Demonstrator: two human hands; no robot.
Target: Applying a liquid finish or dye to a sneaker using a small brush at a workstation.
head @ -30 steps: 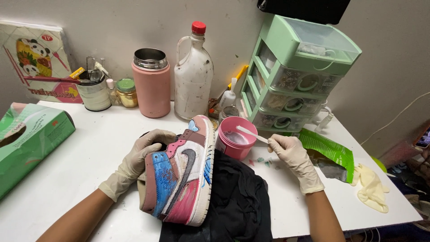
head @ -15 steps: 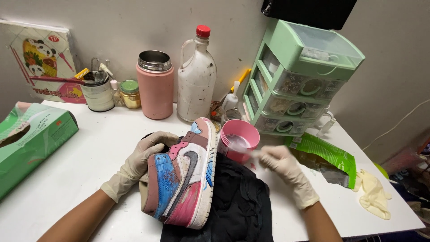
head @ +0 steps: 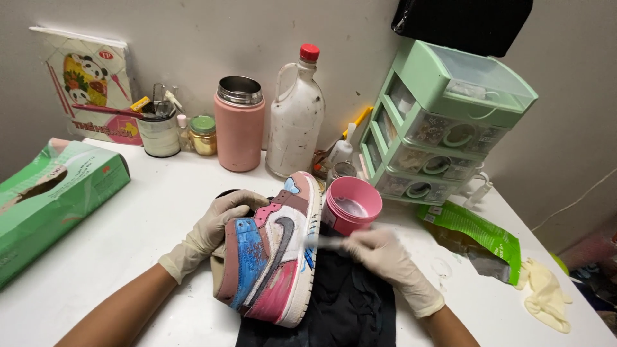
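Observation:
A pink, blue and white high-top sneaker (head: 273, 254) stands on its side on a black cloth (head: 347, 302). My gloved left hand (head: 215, 222) grips its ankle collar from the left. My gloved right hand (head: 382, 254) holds a small brush (head: 324, 242), blurred, with its head at the sneaker's white sole edge. A pink cup (head: 350, 209) with cloudy liquid stands just behind the brush.
A green drawer unit (head: 450, 122) stands at the back right, a white jug (head: 295, 115) and pink flask (head: 239, 125) at the back. A green tissue box (head: 51, 193) lies left. A green packet (head: 475, 234) and a loose glove (head: 546, 292) lie right.
My right hand has left the pink cup and moved the brush left and down to the sneaker's sole. My left hand and the sneaker have stayed put.

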